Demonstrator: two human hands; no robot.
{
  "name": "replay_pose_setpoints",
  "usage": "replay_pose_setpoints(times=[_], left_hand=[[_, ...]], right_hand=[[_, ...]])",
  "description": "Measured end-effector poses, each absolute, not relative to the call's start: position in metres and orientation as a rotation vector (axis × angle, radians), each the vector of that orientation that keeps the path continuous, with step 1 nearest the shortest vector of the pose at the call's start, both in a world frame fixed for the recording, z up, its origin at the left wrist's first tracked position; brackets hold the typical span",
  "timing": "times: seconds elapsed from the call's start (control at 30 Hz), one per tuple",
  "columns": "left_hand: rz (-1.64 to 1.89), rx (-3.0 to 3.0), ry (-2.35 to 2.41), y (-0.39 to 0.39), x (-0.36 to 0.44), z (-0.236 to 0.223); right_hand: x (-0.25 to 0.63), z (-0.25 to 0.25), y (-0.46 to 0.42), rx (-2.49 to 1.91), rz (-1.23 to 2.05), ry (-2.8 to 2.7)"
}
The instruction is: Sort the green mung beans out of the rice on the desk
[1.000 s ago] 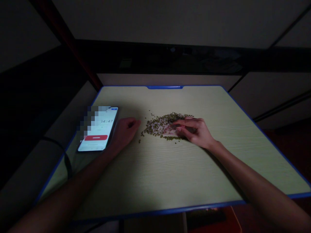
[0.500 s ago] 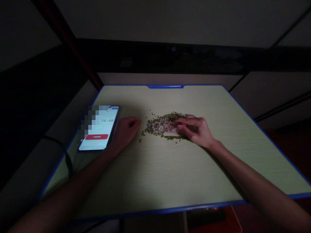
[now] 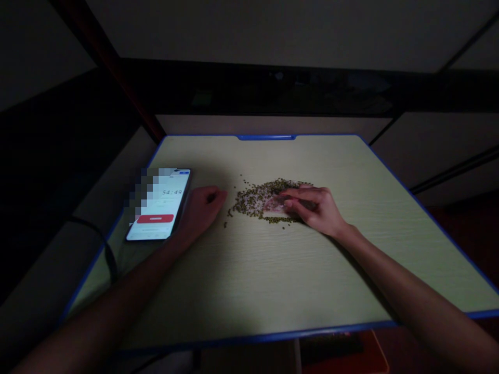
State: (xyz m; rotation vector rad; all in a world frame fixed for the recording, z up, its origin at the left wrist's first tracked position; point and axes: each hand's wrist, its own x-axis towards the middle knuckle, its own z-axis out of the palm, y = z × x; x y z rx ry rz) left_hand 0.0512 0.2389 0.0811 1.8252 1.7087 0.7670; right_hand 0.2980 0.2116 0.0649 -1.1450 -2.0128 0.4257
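A pile of small green beans [image 3: 249, 201], mixed with white grains that look like rice, lies spread on the light wood-grain table [image 3: 249, 280]. My right hand [image 3: 317, 208] is at the right side of the pile, thumb and fingers pinched on a clear, pinkish piece of plastic [image 3: 276, 203]. That plastic lies over part of the pile, and its far end is hidden by my fingers. Left of the pile, my left hand [image 3: 205, 208] rests on the table in a loose fist, apart from the beans. Nothing shows in it.
A lit phone [image 3: 159, 205] showing a running timer lies beside my left wrist. A dark cable [image 3: 103, 241] hangs over the table's left edge. The table has a blue rim [image 3: 267, 137]. Below the front edge stands an orange-rimmed container [image 3: 380, 350]. Dark cabinet panels stand behind.
The phone's timer has gone from 54:48 to 54:49. Both hands and the pile look almost the same, and the view has shifted very slightly.
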Motion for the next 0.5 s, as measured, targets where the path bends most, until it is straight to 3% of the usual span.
replay_pose_setpoints(times=[0.5], left_hand=[[0.762, 1.826, 1.728, 0.2397, 0.05, 0.0786]], right_hand=[[0.3008, 0.065, 0.2139, -1.107, 0.427, -2.062]])
